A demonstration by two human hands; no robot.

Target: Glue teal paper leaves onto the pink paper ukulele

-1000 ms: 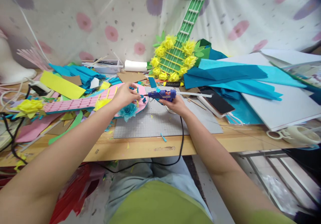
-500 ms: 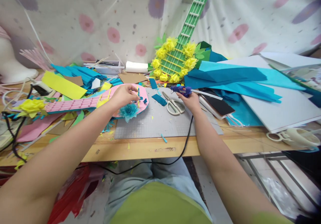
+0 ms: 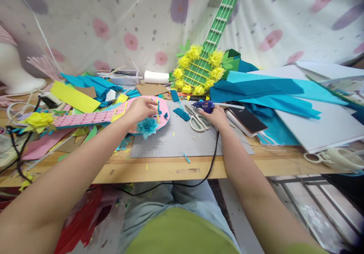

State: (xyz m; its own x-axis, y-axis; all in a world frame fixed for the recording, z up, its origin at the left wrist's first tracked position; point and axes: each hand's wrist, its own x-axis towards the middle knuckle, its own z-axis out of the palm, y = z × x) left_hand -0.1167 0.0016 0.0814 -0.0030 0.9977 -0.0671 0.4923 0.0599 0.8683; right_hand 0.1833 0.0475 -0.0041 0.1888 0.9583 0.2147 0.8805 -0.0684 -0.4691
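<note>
Everywhere paper scraps (image 3: 91,133) on wooden table (image 3: 159,168); left hand (image 3: 140,109) in pinch on teal piece (image 3: 157,106), right hand (image 3: 217,116) around glue gun (image 3: 205,104).

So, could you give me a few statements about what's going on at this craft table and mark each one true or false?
1. The right hand holds a blue glue gun. True.
2. The scissors are in the left hand. False: they lie on the grey mat, beside the right hand.
3. A teal paper flower sits at the edge of the pink guitar. True.
4. The green guitar carries red flowers. False: its flowers are yellow.
5. The left hand touches the pink guitar's body. True.
</note>
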